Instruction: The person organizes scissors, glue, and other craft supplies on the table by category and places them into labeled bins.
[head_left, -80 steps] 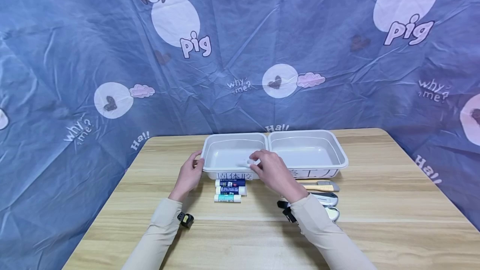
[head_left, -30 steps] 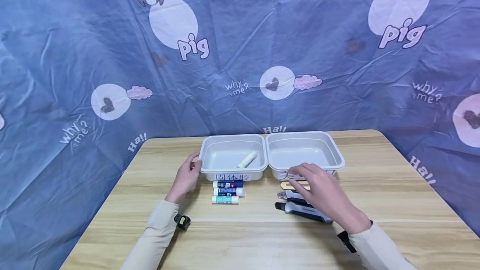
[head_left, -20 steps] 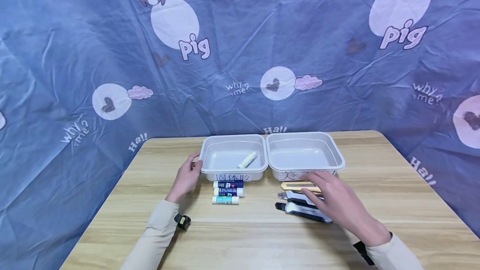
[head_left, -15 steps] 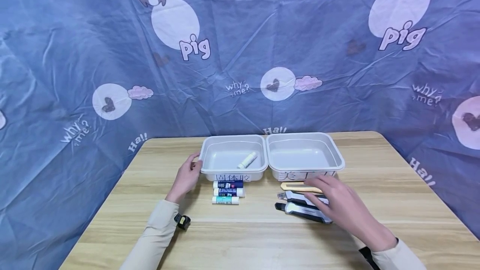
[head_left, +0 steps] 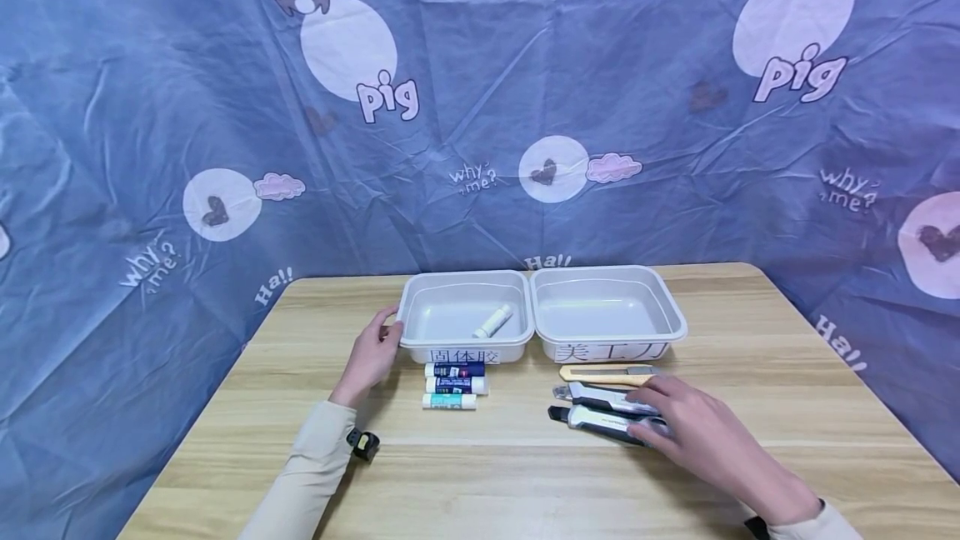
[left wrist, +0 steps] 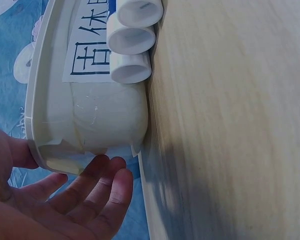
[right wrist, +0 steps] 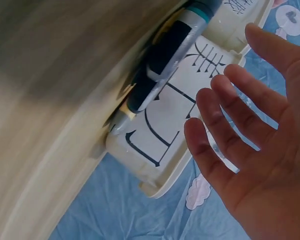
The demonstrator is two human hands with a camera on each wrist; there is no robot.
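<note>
My left hand (head_left: 371, 361) holds the left end of a white plastic bin (head_left: 467, 342), thumb at the rim and fingers along the outer wall in the left wrist view. Inside that bin lies a white glue stick (head_left: 493, 322). Two dark blue glue sticks (head_left: 456, 385) and a teal-and-white one (head_left: 448, 402) line up in front of it. Over the right ends of two grey-and-black utility knives (head_left: 596, 421) hovers my right hand (head_left: 697, 432); its fingers are spread and hold nothing in the right wrist view. Behind these knives lies a yellow utility knife (head_left: 596, 372).
A second white bin (head_left: 611, 342), with a printed label on its front, stands against the left bin's right side. Both are near the back edge of the wooden table (head_left: 480, 482). A blue printed cloth (head_left: 450, 107) hangs behind the table.
My right hand has let go of the glue stick inside the left bin and moved right and nearer, to the utility knives. The left hand has stayed at the bin.
</note>
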